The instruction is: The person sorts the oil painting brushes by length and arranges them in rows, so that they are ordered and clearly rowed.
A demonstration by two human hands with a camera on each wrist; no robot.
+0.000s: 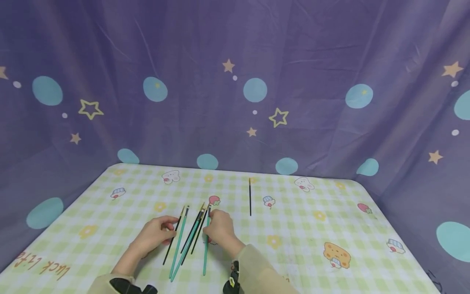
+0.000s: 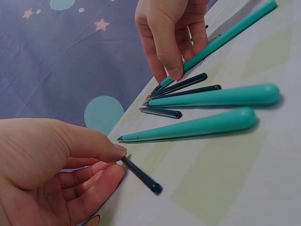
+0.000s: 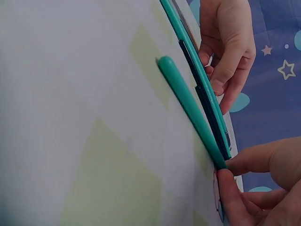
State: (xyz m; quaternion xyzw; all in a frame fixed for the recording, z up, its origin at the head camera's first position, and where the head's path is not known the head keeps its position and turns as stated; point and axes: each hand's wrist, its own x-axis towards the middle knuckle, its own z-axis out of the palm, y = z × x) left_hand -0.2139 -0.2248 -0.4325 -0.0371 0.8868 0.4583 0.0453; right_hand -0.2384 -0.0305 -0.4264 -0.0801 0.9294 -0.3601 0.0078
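Note:
Paintbrushes with teal and black handles lie on a checked tablecloth. My left hand [image 1: 156,234] pinches a slim black paintbrush [image 2: 143,176] at the left edge of the group, thumb on top in the left wrist view. Over at the right edge, my right hand [image 1: 222,228] pinches a teal paintbrush [image 1: 205,261] near its bristle end, thumb and forefinger on either side of it. Between the hands lie a teal paintbrush [image 1: 178,245], a second teal paintbrush [image 1: 178,267] and several black ones, bunched at a slant. The right fingertips partly hide the bristle end of their brush.
A lone black paintbrush [image 1: 250,200] lies farther back, right of the group. The checked tablecloth [image 1: 293,228] carries printed cupcakes, flowers and strawberries. Behind the table hangs a purple curtain [image 1: 205,114] with stars and blue dots.

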